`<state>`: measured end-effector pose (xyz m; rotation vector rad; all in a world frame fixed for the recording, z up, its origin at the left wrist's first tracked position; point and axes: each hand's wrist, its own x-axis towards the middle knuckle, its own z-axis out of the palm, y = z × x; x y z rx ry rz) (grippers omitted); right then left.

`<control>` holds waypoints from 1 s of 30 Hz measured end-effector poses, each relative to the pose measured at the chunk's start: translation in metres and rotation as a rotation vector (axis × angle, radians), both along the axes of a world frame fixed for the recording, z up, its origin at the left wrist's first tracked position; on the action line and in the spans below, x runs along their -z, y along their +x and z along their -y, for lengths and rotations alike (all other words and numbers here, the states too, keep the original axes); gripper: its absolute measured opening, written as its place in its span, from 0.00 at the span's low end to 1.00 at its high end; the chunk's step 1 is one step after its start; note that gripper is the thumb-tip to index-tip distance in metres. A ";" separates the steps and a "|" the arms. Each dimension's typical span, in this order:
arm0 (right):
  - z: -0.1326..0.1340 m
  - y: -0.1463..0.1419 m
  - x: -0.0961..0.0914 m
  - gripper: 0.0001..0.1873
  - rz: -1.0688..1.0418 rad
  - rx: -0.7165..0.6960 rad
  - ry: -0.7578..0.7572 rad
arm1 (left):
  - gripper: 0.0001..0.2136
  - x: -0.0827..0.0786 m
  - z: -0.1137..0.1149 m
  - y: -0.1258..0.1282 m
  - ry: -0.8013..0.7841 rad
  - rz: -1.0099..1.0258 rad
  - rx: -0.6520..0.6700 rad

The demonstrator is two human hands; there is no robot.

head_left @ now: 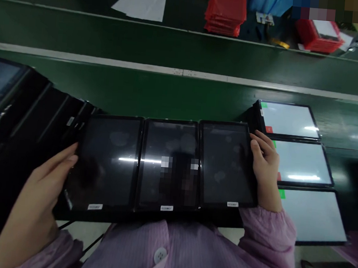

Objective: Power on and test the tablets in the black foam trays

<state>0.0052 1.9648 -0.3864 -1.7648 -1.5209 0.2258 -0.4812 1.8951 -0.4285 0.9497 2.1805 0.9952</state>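
Note:
Three dark flat screen panels lie side by side in front of my body: the left panel [108,165], the middle panel [172,141] and the right panel [226,166]. Each has a small white barcode label on its near edge. A black tray or base [113,217] shows beneath them. My left hand [43,189] grips the outer left edge of the row, thumb and fingers closed on it. At the opposite end, my right hand [265,165] holds the right panel's outer edge, its thumb on the rim. What lies under the fingers is hidden.
To the right sits a column of three white-faced panels [303,162] with green and red tabs. Dark stacked panels [44,107] stand at the left. Across the green bench [157,89], a shelf bears white paper [142,3], red stacked sheets [226,9] and a red bundle [321,35].

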 end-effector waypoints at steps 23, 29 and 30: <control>0.040 -0.096 -0.039 0.15 0.302 -0.493 -0.019 | 0.34 -0.060 -0.028 0.021 -0.008 -0.285 0.448; 0.026 -0.114 -0.031 0.17 0.406 -0.588 0.040 | 0.33 -0.053 -0.111 0.055 -0.017 -0.455 0.933; 0.025 -0.114 -0.032 0.17 0.420 -0.583 0.053 | 0.32 -0.047 -0.122 0.059 -0.047 -0.469 0.971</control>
